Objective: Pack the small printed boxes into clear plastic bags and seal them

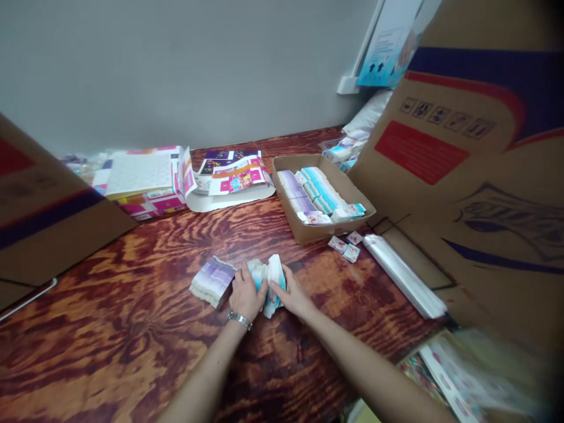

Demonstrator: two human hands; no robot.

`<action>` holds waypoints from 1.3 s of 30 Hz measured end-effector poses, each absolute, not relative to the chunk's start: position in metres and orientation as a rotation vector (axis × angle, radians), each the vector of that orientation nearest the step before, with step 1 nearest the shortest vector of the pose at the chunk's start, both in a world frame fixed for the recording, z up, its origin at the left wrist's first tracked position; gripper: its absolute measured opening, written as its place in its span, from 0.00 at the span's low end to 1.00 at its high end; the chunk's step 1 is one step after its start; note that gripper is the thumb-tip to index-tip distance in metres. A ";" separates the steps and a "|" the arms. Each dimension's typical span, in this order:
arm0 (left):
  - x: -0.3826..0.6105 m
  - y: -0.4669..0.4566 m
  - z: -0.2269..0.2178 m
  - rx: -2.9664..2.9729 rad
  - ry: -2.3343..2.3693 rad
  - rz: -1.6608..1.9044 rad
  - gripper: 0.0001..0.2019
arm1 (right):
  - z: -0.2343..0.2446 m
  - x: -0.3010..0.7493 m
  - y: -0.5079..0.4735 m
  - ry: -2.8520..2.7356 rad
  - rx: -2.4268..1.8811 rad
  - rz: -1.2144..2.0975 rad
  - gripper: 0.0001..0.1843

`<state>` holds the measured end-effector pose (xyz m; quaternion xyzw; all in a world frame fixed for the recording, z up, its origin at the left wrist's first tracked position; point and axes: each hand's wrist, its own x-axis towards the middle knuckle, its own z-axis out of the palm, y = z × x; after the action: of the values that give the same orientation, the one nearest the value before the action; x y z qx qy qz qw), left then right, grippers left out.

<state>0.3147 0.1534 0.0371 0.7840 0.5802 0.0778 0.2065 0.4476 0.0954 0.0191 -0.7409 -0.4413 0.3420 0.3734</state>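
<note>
My left hand, with a metal watch band at the wrist, is closed around a blue-and-white stack of small printed cards. Against that stack, my right hand grips a second bunch of blue-and-white cards, tilted with printed faces partly showing. The fingers of both hands nearly meet between the two bunches. Just left of my left hand, a purple-and-white stack of cards lies on the wooden table. Exactly how many cards each hand holds cannot be made out.
An open cardboard tray holds purple and blue card stacks. Three loose cards and a clear plastic bundle lie beside it. Large cartons flank the table. Colourful printed packaging sits at the back near a pink-and-white box.
</note>
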 end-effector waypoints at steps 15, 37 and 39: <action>0.308 0.142 0.031 2.244 1.503 0.123 0.48 | 0.018 0.454 0.088 -0.953 -1.700 1.309 0.22; 0.301 0.142 0.022 2.499 1.072 0.315 0.51 | 0.014 0.497 0.116 -2.055 -1.353 0.940 0.50; 0.297 0.140 0.023 2.492 1.114 0.330 0.50 | 0.015 0.499 0.113 -2.069 -1.351 0.915 0.50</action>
<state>0.2969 0.1397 0.0233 0.8889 0.3975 0.1178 0.1949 0.4990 0.1128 0.0150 -0.4962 -0.7602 0.3362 0.2506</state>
